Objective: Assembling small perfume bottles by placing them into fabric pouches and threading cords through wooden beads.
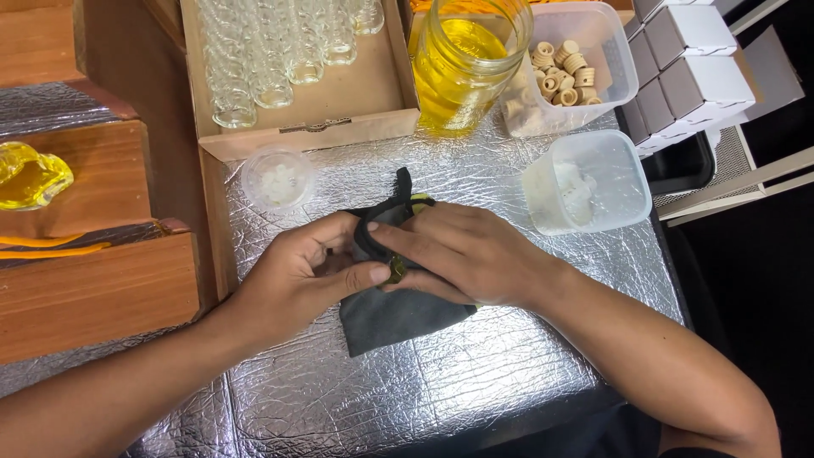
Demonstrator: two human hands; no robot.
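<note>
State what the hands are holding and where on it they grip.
Both hands, left hand and right hand, hold a dark cloth bunched around a small yellowish object, gripping the cloth's upper end; its lower part lies on the foil-covered table.

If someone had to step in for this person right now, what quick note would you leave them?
Left hand and right hand together grip a dark cloth wrapped around a small yellowish item, mostly hidden, on the foil-covered table. Behind: a big jar of yellow liquid, a box of empty glass bottles, a tub of ring-shaped caps. Wiping looks underway; how many bottles are finished cannot be told.
</note>
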